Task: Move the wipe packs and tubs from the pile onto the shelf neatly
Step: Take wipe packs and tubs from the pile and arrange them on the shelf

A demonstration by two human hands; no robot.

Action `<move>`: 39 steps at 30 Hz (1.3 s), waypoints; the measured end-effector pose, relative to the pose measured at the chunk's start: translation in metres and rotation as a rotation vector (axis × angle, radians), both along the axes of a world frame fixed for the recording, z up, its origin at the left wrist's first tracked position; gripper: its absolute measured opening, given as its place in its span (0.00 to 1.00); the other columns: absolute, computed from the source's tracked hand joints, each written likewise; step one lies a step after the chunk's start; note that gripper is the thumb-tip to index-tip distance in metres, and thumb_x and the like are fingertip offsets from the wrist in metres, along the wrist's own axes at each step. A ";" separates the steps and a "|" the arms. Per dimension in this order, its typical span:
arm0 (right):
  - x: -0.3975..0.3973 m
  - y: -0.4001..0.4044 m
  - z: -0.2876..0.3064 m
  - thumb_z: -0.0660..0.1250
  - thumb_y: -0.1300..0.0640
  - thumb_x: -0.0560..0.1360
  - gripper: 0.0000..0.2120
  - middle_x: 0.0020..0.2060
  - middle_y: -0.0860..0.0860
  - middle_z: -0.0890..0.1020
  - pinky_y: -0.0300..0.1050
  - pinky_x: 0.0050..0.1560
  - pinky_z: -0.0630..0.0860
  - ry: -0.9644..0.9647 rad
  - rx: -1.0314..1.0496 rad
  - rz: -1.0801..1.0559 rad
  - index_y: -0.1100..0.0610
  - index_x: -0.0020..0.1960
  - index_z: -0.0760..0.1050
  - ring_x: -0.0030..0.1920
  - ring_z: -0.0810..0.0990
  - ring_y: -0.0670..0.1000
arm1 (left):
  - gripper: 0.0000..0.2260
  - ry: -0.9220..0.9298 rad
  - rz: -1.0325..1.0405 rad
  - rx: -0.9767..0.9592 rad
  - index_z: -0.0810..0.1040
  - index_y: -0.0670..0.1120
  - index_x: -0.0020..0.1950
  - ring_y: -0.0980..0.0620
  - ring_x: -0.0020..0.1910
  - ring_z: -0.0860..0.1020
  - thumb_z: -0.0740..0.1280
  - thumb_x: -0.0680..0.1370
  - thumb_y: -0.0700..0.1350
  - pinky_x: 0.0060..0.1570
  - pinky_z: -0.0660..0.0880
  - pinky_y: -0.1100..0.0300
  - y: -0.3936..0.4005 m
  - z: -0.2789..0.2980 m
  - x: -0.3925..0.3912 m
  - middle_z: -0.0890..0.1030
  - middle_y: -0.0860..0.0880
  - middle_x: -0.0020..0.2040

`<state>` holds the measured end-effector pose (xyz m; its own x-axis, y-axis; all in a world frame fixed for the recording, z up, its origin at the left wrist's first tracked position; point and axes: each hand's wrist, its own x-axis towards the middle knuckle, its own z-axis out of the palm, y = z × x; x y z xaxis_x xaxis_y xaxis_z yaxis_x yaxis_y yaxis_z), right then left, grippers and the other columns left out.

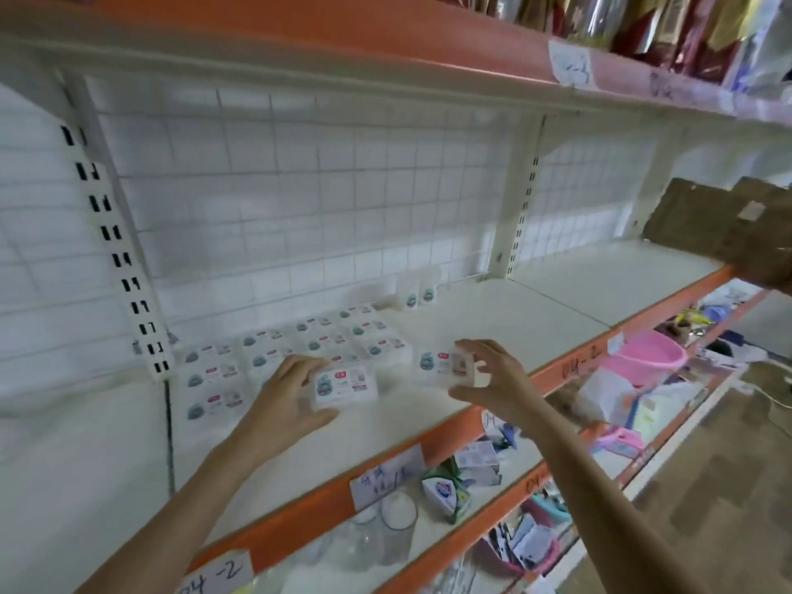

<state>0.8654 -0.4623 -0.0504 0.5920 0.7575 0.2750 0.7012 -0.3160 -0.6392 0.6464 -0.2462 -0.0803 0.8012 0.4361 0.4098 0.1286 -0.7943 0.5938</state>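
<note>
Both bare forearms extend forward and upward from the lower edge of the view, converging slightly. Left hand (286, 394): fingers curled over the top, thumb below, closed in a grasp on a wipe pack (346, 385). Right hand (493, 379): fingers spread and bent, thumb low, closing loosely about a second wipe pack (443, 365).

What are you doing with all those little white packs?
A person is stocking a shop shelf. The left hand holds one wipe pack and the right hand holds another pack, both just above the shelf. Rows of packs already lie flat behind them, and two small tubs stand at the back.
</note>
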 end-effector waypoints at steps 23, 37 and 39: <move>0.085 0.081 -0.040 0.75 0.58 0.66 0.28 0.56 0.51 0.68 0.28 0.48 0.69 0.176 -0.111 0.614 0.53 0.63 0.69 0.51 0.74 0.50 | 0.28 0.089 0.628 -0.387 0.69 0.44 0.65 0.52 0.61 0.70 0.75 0.68 0.39 0.58 0.65 0.67 -0.069 -0.013 0.042 0.65 0.50 0.59; 0.085 0.080 -0.047 0.72 0.57 0.70 0.26 0.62 0.49 0.71 0.35 0.54 0.70 0.263 -0.084 0.632 0.51 0.64 0.66 0.55 0.74 0.46 | 0.24 0.054 0.606 -0.286 0.70 0.46 0.63 0.48 0.61 0.71 0.74 0.70 0.43 0.63 0.70 0.51 -0.064 -0.023 0.047 0.66 0.51 0.57; 0.085 0.080 -0.048 0.72 0.57 0.70 0.26 0.62 0.49 0.71 0.34 0.54 0.71 0.264 -0.087 0.628 0.51 0.65 0.66 0.56 0.74 0.46 | 0.24 0.066 0.601 -0.266 0.69 0.46 0.63 0.49 0.61 0.71 0.73 0.70 0.44 0.64 0.70 0.52 -0.064 -0.023 0.047 0.65 0.52 0.57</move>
